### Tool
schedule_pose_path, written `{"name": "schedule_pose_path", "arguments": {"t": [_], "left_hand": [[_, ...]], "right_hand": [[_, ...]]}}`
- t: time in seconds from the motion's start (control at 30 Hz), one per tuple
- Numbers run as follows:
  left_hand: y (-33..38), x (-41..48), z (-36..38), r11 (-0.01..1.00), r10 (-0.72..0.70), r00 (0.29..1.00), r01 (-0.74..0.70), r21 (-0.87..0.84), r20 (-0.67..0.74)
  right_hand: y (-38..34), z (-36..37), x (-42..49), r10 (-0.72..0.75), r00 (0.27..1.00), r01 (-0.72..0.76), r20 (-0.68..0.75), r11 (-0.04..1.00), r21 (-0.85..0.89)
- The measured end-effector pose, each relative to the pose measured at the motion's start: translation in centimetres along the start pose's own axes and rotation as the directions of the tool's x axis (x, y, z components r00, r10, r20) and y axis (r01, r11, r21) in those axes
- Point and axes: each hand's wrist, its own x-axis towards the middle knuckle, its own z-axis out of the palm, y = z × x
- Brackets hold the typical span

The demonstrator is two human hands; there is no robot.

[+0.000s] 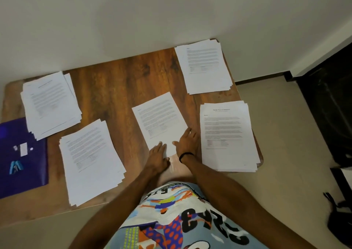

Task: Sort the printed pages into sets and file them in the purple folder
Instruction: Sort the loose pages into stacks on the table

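Printed pages lie in several piles on a wooden table [118,81]. The middle pile [159,117] is thin; my left hand [158,151] and my right hand [187,143] both rest flat on its near end, fingers straight. Other piles lie at the near left [91,159], the far left [50,102], the far right [204,66] and the near right [227,134]. The purple folder [21,157] lies shut at the table's left edge, partly under the far left pile.
A small blue stapler [16,167] and a few small white bits [23,149] sit on the folder. A wall runs along the table's far side. Dark furniture [327,100] stands to the right on the tiled floor, with a black object [339,216] lower down.
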Motion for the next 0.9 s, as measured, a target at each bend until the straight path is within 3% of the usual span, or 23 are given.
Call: {"name": "schedule_pose_path", "arguments": {"t": [0.17, 0.33, 0.47, 0.53, 0.57, 0.63, 0.73, 0.83, 0.9], "left_hand": [[-0.7, 0.3, -0.2, 0.997, -0.019, 1.000, 0.019, -0.073, 0.008], [-0.7, 0.7, -1.0, 0.945, -0.103, 0.994, 0.083, -0.316, -0.046], [-0.2, 0.6, -2.5, 0.826, -0.210, 0.964, 0.087, -0.557, -0.161], [-0.7, 0.7, -2.5, 0.783, -0.282, 0.925, 0.069, -0.619, -0.253], [-1.1, 0.8, -2.5, 0.756, -0.337, 0.897, 0.076, -0.650, -0.287], [-1.7, 0.9, -2.8, 0.668, -0.443, 0.852, 0.107, -0.736, -0.279], [-3.1, 2.1, -3.0, 0.512, -0.526, 0.846, 0.234, -0.826, -0.086], [-4.2, 4.2, -2.3, 0.369, -0.504, 0.863, 0.246, -0.896, 0.030], [-2.1, 4.4, -2.8, 0.408, -0.418, 0.908, 0.202, -0.890, 0.014]], "right_hand": [[-0.7, 0.0, 0.5, 0.023, 0.999, -0.022, 0.039, 0.999, -0.034], [-1.5, 0.1, 0.4, 0.042, 0.998, -0.041, 0.050, 0.998, -0.037], [-1.7, -0.1, 0.3, 0.042, 0.997, -0.047, 0.060, 0.995, 0.091], [-1.7, -0.6, 0.1, 0.062, 0.994, -0.082, 0.087, 0.965, 0.248], [-1.5, -0.9, 0.3, 0.069, 0.989, -0.115, 0.132, 0.919, 0.378], [-0.8, -1.7, 1.0, 0.012, 0.955, -0.214, 0.296, 0.719, 0.661], [1.1, -3.3, 1.6, -0.207, 0.855, -0.360, 0.475, 0.422, 0.832], [3.9, -4.7, 2.2, -0.272, 0.865, -0.321, 0.422, 0.348, 0.881], [6.1, -5.5, 2.3, -0.224, 0.897, -0.287, 0.381, 0.360, 0.888]]}}
